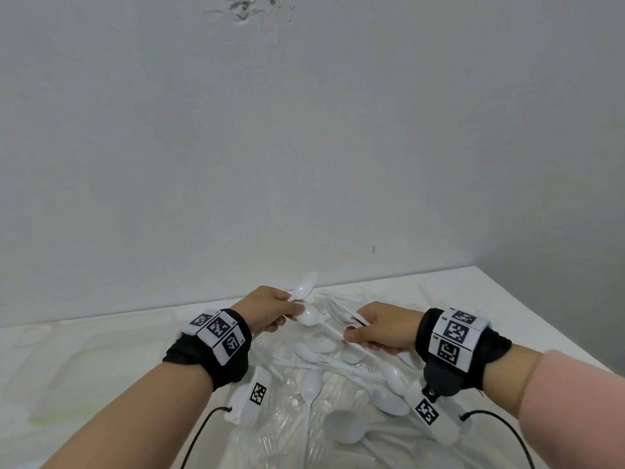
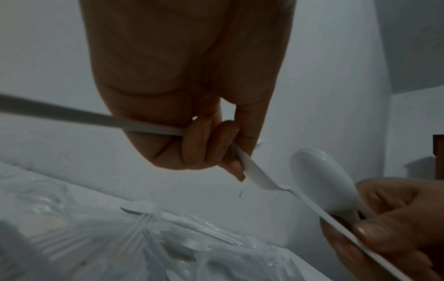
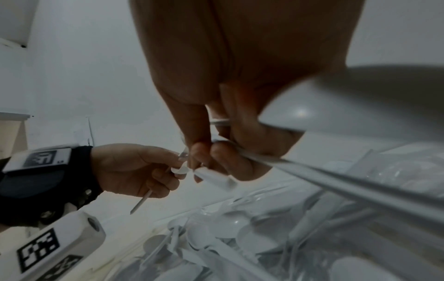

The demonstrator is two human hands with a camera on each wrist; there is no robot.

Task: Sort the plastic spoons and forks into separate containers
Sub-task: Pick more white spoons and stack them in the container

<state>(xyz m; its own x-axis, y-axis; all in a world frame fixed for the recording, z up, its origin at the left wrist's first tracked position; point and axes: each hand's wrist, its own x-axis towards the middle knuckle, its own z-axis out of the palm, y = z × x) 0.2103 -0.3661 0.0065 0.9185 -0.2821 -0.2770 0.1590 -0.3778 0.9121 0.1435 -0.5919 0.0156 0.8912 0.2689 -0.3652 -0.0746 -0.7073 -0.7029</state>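
Observation:
Both hands hover over a heap of white plastic spoons and forks (image 1: 338,384) lying on crinkled clear plastic. My left hand (image 1: 291,311) grips a white spoon (image 1: 304,289) by its handle, with the bowl pointing up and away. In the left wrist view the handle (image 2: 72,116) passes through the curled fingers (image 2: 211,144). My right hand (image 1: 355,333) grips a bundle of white utensils (image 1: 345,313). In the right wrist view, long handles (image 3: 336,176) and a spoon bowl (image 3: 360,98) stick out of that fist. The two hands nearly touch.
The white table (image 1: 507,299) meets a plain grey wall at the back, and its right edge runs diagonally. White marker-tagged units (image 1: 252,397) with black cables hang under both wrists. A faint pale flat shape (image 1: 61,367) lies at the left.

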